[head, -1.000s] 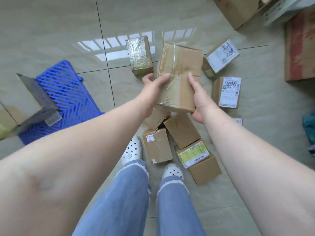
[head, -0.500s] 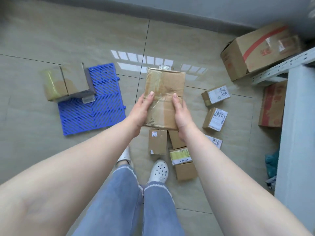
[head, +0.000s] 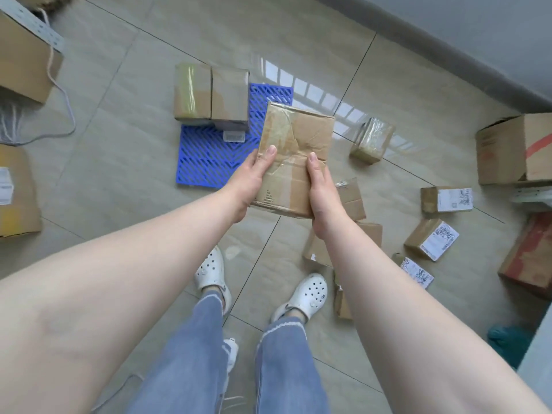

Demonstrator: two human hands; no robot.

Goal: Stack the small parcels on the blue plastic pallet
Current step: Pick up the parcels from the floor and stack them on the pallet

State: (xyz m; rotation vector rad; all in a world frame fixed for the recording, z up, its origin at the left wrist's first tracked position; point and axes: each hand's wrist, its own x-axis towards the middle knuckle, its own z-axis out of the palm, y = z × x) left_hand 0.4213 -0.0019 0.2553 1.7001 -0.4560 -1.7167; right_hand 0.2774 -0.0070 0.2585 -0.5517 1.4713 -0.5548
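Note:
I hold a flat, taped cardboard parcel [head: 294, 144] in the air with both hands. My left hand [head: 249, 182] grips its left edge, thumb on top. My right hand [head: 321, 186] grips the right edge near the lower corner. The parcel hangs over the right side of the blue plastic pallet [head: 215, 156], which lies on the tiled floor. Two cardboard boxes [head: 210, 95] stand side by side on the pallet's far left part. Several small parcels lie on the floor to the right, among them a taped one [head: 372, 140] and labelled ones [head: 446, 200] [head: 431, 239].
Large cartons stand at the right [head: 513, 147] and at the left edge [head: 18, 189]. A metal shelf rail [head: 33, 25] and a white cord [head: 62, 94] are at the upper left. My feet in white clogs [head: 301, 295] stand below the parcel. A grey wall runs along the upper right.
The view has swung left, so the pallet now lies directly ahead under the held parcel. Both hands keep the same grip on the parcel.

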